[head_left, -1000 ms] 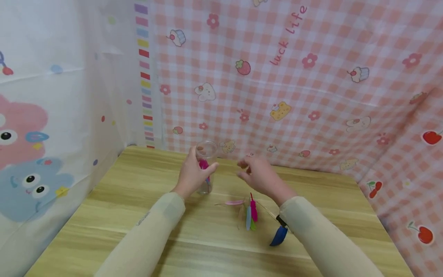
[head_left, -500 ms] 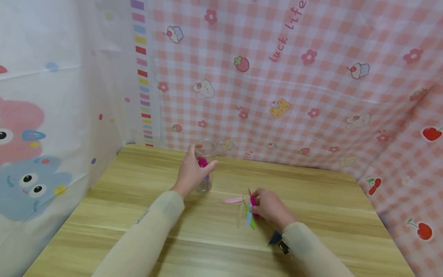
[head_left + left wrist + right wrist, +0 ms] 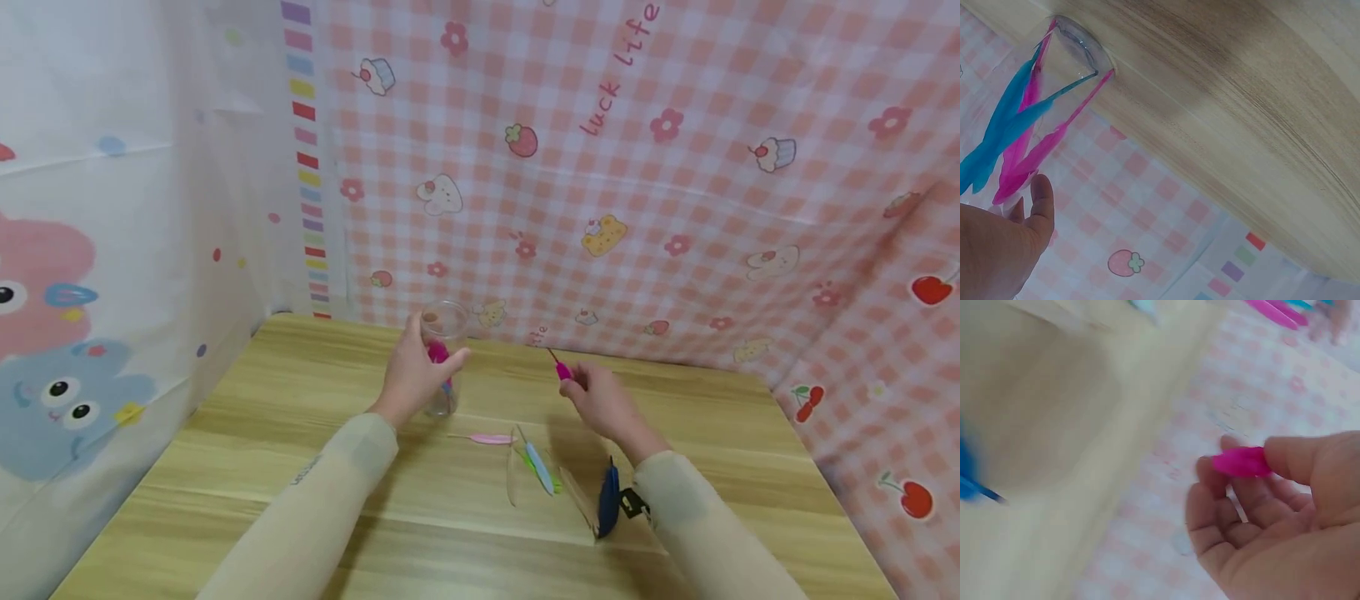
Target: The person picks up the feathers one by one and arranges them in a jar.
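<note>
My left hand (image 3: pixel 417 372) grips a clear plastic cup (image 3: pixel 446 320) that stands upright near the back of the table. Inside the cup are blue feathers (image 3: pixel 1010 122) and magenta feathers (image 3: pixel 1038 156), their quills down at its base. My right hand (image 3: pixel 606 406) pinches a magenta feather (image 3: pixel 562 368) between thumb and fingers, raised above the table, its quill pointing up and left. On the wood in front of the hands lie a pink feather (image 3: pixel 492 439), a light blue feather (image 3: pixel 538 468) over a green feather (image 3: pixel 556 484), and a dark blue feather (image 3: pixel 609 502) near the right wrist.
Pale tan feathers (image 3: pixel 512 475) lie among the coloured ones on the wooden table (image 3: pixel 300 467). A pink checked cloth (image 3: pixel 637 292) hangs right behind the table's back edge, and a white printed cloth (image 3: pixel 172 275) hangs at the left.
My right hand came down to the feathers, took the magenta one and lifted it up and back. The remaining feathers shifted apart a little. My left hand keeps its grip on the cup.
</note>
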Demonstrator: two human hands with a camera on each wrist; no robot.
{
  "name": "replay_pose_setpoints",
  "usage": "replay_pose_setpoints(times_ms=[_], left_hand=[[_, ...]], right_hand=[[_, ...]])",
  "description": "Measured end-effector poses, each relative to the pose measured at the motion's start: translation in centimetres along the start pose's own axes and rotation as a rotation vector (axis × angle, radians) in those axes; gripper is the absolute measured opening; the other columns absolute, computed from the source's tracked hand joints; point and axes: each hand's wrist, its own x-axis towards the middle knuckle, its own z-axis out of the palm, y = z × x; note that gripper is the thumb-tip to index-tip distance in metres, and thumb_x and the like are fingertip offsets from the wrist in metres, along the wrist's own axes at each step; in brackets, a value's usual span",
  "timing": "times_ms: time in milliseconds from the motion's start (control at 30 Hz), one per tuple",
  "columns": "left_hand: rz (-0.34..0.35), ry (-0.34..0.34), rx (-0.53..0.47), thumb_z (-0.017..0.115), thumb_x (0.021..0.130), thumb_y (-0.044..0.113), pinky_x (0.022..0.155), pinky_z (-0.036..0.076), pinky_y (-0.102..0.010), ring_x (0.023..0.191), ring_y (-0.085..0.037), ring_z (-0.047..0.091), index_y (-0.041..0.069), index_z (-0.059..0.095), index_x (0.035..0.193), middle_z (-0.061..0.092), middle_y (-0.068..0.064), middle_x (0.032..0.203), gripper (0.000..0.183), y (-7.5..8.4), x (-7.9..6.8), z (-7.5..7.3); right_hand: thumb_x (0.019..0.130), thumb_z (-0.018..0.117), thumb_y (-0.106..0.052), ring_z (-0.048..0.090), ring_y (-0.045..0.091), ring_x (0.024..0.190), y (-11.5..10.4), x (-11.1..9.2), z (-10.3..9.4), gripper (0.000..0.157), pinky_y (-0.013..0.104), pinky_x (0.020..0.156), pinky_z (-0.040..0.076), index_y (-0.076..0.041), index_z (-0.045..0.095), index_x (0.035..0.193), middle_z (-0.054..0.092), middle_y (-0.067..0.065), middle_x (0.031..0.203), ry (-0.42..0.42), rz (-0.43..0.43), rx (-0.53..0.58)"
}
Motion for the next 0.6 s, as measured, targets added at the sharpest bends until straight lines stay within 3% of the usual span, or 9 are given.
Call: replay_pose_setpoints(times_ms=[100,233,433,600], left_hand=[[-0.003,-0.004,0.004,0.083,0.093,0.043,0.100,0.063,-0.048,0.120,-0.036,0.069,0.013,0.036,0.156,0.066,-0.018,0.132,0.084,0.1,0.0,-0.2],[-0.012,-0.014,-0.002,0.083,0.093,0.043,0.101,0.063,-0.047,0.120,-0.036,0.069,0.013,0.035,0.157,0.066,-0.018,0.132,0.085,0.0,0.0,-0.2],[-0.007,0.007,0.010,0.084,0.093,0.043,0.102,0.062,-0.048,0.121,-0.036,0.069,0.013,0.036,0.156,0.066,-0.017,0.132,0.084,-0.1,0.0,-0.3],[0.008,-0.002,0.003,0.084,0.093,0.040,0.101,0.062,-0.048,0.120,-0.036,0.069,0.011,0.036,0.156,0.066,-0.020,0.134,0.084,0.1,-0.1,-0.3]], right_hand=[[0.110,0.062,-0.021,0.070,0.024,0.087,-1.9,0.7,-1.5,0.020,0.031,0.069,0.054,-0.004,0.072,0.111,0.079,0.014,0.100,0.081,-0.092,0.012],[0.108,0.067,-0.030,0.066,0.021,0.080,-5.0,1.3,-2.9,0.023,0.032,0.069,0.054,-0.009,0.078,0.109,0.079,0.010,0.097,0.163,-0.174,-0.019],[0.107,0.067,-0.036,0.064,0.017,0.074,-10.5,1.9,-4.0,0.025,0.032,0.066,0.054,-0.014,0.079,0.112,0.080,0.005,0.098,0.190,-0.299,-0.127],[0.107,0.067,-0.034,0.066,0.016,0.072,-13.4,2.0,-3.8,0.023,0.032,0.065,0.056,-0.016,0.080,0.113,0.081,0.003,0.097,0.196,-0.388,-0.253]])
